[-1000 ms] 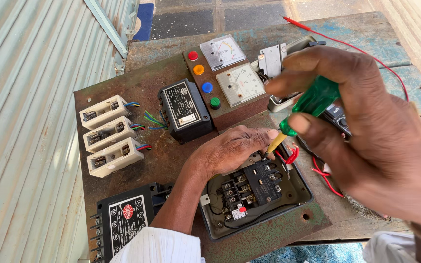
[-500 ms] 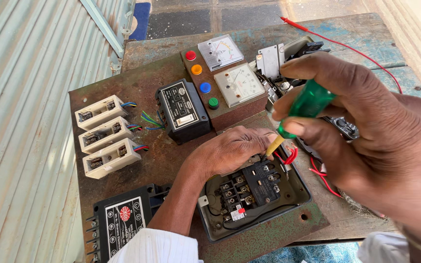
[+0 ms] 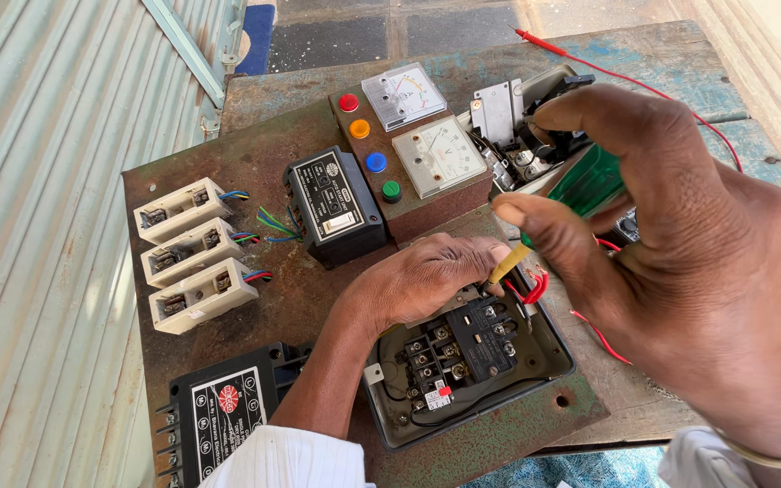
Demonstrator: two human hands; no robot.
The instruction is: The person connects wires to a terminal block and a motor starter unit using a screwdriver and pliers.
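Left of the open grey contactor box (image 3: 553, 361): three cream fuse holders (image 3: 193, 255). Inside: one black contactor (image 3: 458, 348), left hand (image 3: 427, 280) flat atop. Right hand (image 3: 680, 262) pinches one green screwdriver (image 3: 580, 194).

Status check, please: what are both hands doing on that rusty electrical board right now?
Left hand resting on the black contactor block in its grey box. Right hand gripping a green-handled screwdriver, yellow shaft at the terminals. Red wires crowd the tip.
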